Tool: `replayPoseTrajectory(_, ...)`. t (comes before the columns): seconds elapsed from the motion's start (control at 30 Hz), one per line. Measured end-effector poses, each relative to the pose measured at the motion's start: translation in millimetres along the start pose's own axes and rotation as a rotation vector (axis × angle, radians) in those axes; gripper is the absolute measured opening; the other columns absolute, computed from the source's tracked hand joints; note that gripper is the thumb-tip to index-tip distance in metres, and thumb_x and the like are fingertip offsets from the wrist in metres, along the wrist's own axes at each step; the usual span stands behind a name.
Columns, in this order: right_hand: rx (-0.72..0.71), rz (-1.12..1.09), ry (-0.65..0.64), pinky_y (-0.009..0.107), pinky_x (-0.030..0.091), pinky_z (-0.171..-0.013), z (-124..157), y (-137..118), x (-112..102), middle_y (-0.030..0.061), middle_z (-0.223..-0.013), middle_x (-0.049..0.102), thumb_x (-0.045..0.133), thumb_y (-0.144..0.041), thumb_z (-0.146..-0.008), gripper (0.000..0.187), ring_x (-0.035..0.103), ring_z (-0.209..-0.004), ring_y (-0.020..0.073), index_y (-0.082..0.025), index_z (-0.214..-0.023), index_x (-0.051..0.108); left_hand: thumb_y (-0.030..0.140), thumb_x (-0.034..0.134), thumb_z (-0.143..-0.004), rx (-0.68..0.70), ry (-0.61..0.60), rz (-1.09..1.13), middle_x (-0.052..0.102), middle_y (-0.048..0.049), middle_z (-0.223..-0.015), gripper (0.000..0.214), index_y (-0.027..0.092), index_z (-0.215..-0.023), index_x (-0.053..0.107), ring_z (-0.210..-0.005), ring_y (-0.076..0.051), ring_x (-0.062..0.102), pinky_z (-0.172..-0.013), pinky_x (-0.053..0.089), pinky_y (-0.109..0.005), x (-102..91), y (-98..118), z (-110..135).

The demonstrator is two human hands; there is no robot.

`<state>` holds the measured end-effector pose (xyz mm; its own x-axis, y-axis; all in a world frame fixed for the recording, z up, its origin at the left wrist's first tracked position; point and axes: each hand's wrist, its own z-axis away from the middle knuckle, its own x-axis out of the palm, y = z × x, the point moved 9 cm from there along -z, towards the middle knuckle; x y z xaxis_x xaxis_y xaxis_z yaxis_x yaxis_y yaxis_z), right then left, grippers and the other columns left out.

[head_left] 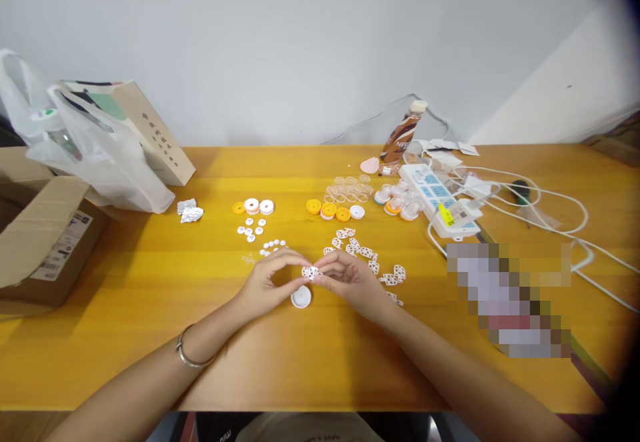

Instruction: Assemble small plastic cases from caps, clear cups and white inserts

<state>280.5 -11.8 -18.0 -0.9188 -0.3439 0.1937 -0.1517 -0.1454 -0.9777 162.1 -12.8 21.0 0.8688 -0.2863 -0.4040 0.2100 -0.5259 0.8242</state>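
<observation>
Between the fingertips of my left hand (267,283) and my right hand (353,281) is a small white openwork plastic piece (311,273). Both hands pinch it from opposite sides. Just below it, a round white cap (301,297) lies on the table near my left fingers. Several similar white openwork pieces (374,267) are spread beyond and beside my right hand. Beyond my left hand lie small white discs (274,245), and farther back white knob-like parts (249,231). Tiny clear bits (248,259) lie to the left of the discs.
Orange and white round caps (328,211) and clear rings (349,192) stand in rows farther back. A drink bottle (400,137), a power strip (438,199) and loose cables are at right. An open cardboard box (65,255), plastic bag (113,155) and foil scraps (191,211) are at left.
</observation>
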Motion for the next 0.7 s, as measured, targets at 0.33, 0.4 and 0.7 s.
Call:
replayPoseTrajectory(0.33, -0.207, 0.28, 0.06, 0.028, 0.053, -0.076, 5.9, -11.8, 1.7, 0.0028, -0.084, 0.068, 0.063, -0.027, -0.075, 0.012, 0.065, -0.079, 0.0143, -0.02, -0.085, 0.059, 0.025, 0.061, -0.079, -0.272, 0.034, 0.21, 0.064, -0.006, -0.083, 0.018, 0.013, -0.093, 0.062, -0.076, -0.014, 0.058, -0.073, 0.048, -0.026, 6.9, -21.2, 5.5)
replayPoseTrajectory(0.4, -0.288, 0.38, 0.074, 0.028, 0.053, -0.076, 10.2, -19.1, 3.9, 0.0028, -0.085, 0.067, 0.06, -0.025, -0.077, 0.012, 0.066, -0.08, 0.0147, -0.021, -0.089, 0.058, 0.026, 0.061, -0.079, -0.319, 0.031, 0.262, 0.064, -0.0054, -0.081, 0.016, 0.013, -0.089, 0.061, -0.075, -0.013, 0.059, -0.071, 0.048, -0.025, 9.4, -23.7, 6.0)
replayPoseTrajectory(0.7, -0.515, 0.76, 0.095, 0.032, 0.052, -0.069, 26.9, -34.2, 13.0, 0.0053, -0.086, 0.065, 0.053, -0.02, -0.081, 0.018, 0.064, -0.078, 0.0183, -0.026, -0.099, 0.054, 0.028, 0.06, -0.079, -0.331, 0.01, 0.272, 0.06, -0.0023, -0.069, 0.015, 0.013, -0.08, 0.06, -0.064, -0.011, 0.055, -0.062, 0.046, -0.022, 15.0, -22.7, 7.4)
